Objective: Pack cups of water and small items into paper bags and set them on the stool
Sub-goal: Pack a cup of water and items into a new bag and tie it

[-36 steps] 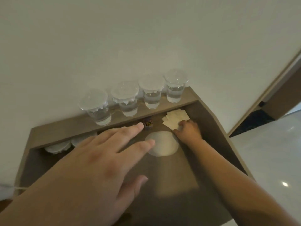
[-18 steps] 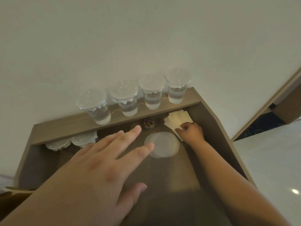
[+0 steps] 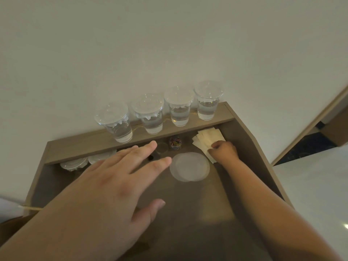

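Several lidded clear cups of water (image 3: 179,108) stand in a row on the raised back ledge (image 3: 90,146) of a brown table. More lidded cups (image 3: 75,163) sit under the ledge at the left. A fanned stack of cream paper pieces (image 3: 207,138) lies at the back right. My right hand (image 3: 223,151) pinches the near edge of that stack with curled fingers. My left hand (image 3: 113,183) hovers over the table's middle, fingers spread and straight, holding nothing. A flat translucent lid (image 3: 189,166) lies between the hands. A small jar of coloured clips (image 3: 175,143) stands behind it.
A small clear cup (image 3: 162,147) and a dark small item (image 3: 150,157) lie by my left fingertips. The wall rises right behind the ledge. A light floor (image 3: 310,185) and a doorway lie to the right. A brown paper edge (image 3: 30,208) shows at the left.
My right hand has slid slightly nearer on the paper stack and its fingers have curled on the edge. My left hand stays spread above the table, almost unmoved.
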`<control>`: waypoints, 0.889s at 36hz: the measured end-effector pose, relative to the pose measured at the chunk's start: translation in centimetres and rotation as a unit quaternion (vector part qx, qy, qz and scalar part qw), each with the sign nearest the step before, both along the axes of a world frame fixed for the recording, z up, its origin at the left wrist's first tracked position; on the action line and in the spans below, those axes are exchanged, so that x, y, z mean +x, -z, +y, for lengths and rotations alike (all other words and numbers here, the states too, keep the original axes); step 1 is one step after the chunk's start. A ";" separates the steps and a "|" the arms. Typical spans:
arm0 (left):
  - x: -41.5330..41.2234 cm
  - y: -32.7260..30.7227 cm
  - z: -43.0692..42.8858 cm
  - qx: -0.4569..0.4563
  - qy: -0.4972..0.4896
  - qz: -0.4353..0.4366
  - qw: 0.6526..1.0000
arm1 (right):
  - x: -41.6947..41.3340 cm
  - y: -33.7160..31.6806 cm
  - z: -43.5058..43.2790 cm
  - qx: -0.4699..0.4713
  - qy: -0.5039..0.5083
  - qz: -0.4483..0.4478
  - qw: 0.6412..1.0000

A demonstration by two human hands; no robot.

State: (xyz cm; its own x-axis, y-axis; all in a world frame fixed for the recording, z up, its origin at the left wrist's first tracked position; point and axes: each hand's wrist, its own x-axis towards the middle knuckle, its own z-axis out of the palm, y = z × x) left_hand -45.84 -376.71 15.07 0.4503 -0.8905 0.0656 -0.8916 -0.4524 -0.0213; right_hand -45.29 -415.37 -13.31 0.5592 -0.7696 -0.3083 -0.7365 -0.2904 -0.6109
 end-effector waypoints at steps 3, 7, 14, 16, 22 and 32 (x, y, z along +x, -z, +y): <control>0.0 -0.2 -0.1 0.013 -0.011 0.000 1.000 | 0.0 -0.3 0.3 -0.031 -0.019 0.023 0.999; -0.2 -0.3 0.0 0.008 -0.015 0.009 1.000 | -0.5 -0.6 1.5 -0.141 -0.075 0.059 0.985; -0.1 -0.6 0.6 0.004 -0.010 0.024 1.000 | -1.3 -0.9 2.0 -0.157 -0.036 -0.011 0.987; 0.0 -0.8 0.8 0.009 -0.011 0.023 1.000 | -1.7 -1.3 2.3 -0.142 -0.019 -0.041 0.989; 0.0 -1.4 1.8 0.007 -0.015 0.052 0.999 | -3.0 -3.6 3.5 -0.126 0.033 -0.090 0.987; 1.7 -2.0 4.1 -0.016 -0.045 0.141 0.989 | -10.7 -11.3 11.6 -0.038 0.088 -0.207 0.974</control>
State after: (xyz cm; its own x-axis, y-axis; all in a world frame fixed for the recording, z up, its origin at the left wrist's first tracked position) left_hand -44.18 -372.56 17.11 0.5327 -0.8451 -0.0456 -0.8158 -0.5271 0.2381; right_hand -56.00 -403.79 -1.98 0.4807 -0.8766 -0.0235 -0.4737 -0.2370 -0.8482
